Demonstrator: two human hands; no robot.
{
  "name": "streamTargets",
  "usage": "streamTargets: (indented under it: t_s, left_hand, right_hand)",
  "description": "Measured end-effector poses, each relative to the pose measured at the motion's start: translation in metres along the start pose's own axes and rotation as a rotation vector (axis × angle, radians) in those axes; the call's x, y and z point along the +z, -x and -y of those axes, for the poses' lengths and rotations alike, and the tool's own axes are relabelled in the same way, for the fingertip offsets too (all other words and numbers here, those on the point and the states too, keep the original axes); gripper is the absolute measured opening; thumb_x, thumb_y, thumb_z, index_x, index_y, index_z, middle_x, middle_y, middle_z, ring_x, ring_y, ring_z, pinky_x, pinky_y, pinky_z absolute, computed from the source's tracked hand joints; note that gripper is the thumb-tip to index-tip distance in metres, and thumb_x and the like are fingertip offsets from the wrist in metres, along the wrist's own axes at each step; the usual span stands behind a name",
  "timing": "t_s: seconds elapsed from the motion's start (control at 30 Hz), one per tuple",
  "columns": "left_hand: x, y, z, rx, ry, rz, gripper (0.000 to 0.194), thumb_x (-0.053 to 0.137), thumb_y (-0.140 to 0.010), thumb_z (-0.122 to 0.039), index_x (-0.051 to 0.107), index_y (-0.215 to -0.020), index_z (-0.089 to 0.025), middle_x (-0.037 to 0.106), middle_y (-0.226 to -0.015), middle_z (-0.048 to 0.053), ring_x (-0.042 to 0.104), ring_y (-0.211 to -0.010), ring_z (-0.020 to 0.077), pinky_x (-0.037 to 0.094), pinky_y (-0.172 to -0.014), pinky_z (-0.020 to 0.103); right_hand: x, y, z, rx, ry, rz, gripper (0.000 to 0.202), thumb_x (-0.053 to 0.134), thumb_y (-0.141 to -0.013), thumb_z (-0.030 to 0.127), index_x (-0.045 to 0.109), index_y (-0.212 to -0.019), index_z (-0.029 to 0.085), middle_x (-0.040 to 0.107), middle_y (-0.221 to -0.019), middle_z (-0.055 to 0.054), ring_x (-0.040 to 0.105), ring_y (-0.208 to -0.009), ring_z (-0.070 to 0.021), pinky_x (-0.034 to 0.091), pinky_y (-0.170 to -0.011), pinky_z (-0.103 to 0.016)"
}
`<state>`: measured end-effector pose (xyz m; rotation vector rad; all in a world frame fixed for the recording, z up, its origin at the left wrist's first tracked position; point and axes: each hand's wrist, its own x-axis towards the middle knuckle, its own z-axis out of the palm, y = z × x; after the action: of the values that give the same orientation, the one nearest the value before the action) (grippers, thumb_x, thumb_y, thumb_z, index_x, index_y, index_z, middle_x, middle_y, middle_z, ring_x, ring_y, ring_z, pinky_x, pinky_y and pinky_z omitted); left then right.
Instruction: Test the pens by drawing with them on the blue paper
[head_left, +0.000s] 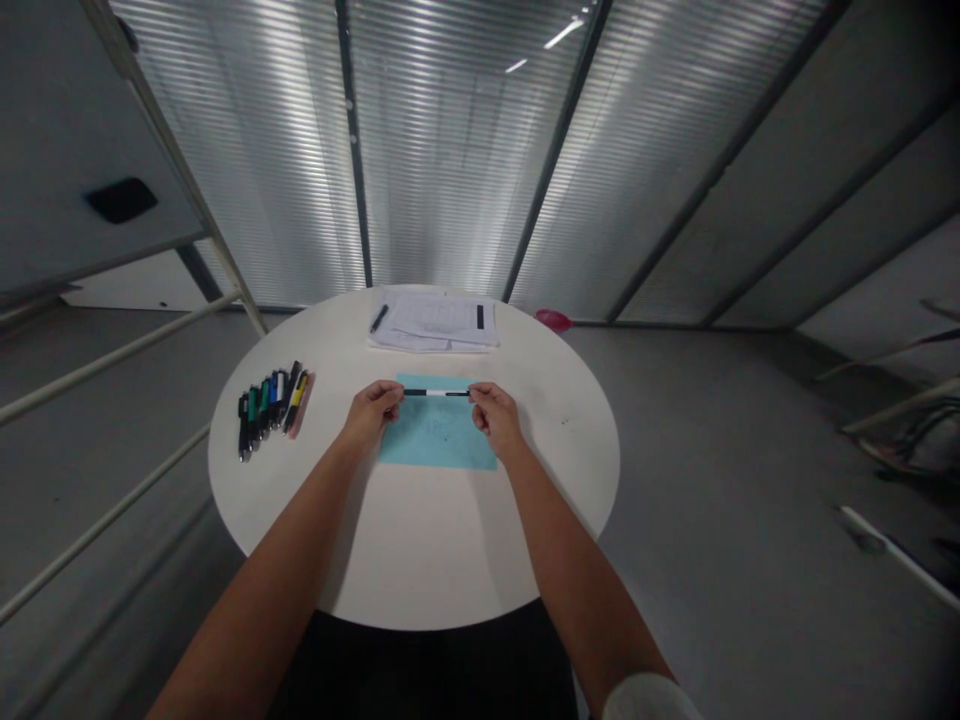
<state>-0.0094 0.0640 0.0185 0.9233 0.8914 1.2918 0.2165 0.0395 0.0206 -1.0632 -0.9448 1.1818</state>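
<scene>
A black-and-white pen (435, 393) lies level between my two hands, above the far part of a light blue sheet of paper (439, 440). My left hand (373, 412) pinches its black left end. At the other end, the fingertips of my right hand (496, 415) are closed on the dark, thin tip. Faint marks show on the blue sheet, too small to read. To the left of my left hand, a row of several pens (262, 405) in black, green, blue and yellow lies side by side on the round white table (420, 540).
A stack of printed papers (435, 322) with a dark pen (379, 318) on it rests at the table's far edge. Behind stands a ribbed translucent wall (442, 150). A metal frame (180, 330) is at the left; a pink object (553, 320) shows beyond the table.
</scene>
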Motion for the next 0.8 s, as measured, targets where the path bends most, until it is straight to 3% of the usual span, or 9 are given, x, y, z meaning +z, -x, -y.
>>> streamTargets:
  t_s: [0.37, 0.8]
  left_hand:
    - [0.0005, -0.0017, 0.0004, -0.01, 0.05, -0.032, 0.028, 0.081, -0.056, -0.025, 0.067, -0.077, -0.013, 0.06, -0.065, 0.001, 0.047, -0.048, 0.0067, 0.034, -0.045, 0.021]
    - [0.0009, -0.0012, -0.0025, -0.034, 0.038, -0.022, 0.031, 0.081, -0.059, -0.032, 0.064, -0.076, -0.014, 0.058, -0.064, 0.0, 0.047, -0.049, 0.0065, 0.035, -0.046, 0.02]
  right_hand:
    - [0.0005, -0.0002, -0.0017, -0.025, 0.009, -0.012, 0.03, 0.072, -0.063, 0.034, 0.062, -0.088, 0.02, 0.054, -0.066, 0.008, 0.039, -0.034, -0.0023, 0.017, -0.03, -0.019]
    - [0.0013, -0.0027, -0.0019, -0.002, -0.014, 0.008, 0.032, 0.072, -0.067, 0.042, 0.061, -0.087, 0.02, 0.058, -0.065, 0.006, 0.039, -0.036, -0.0032, 0.017, -0.032, -0.018]
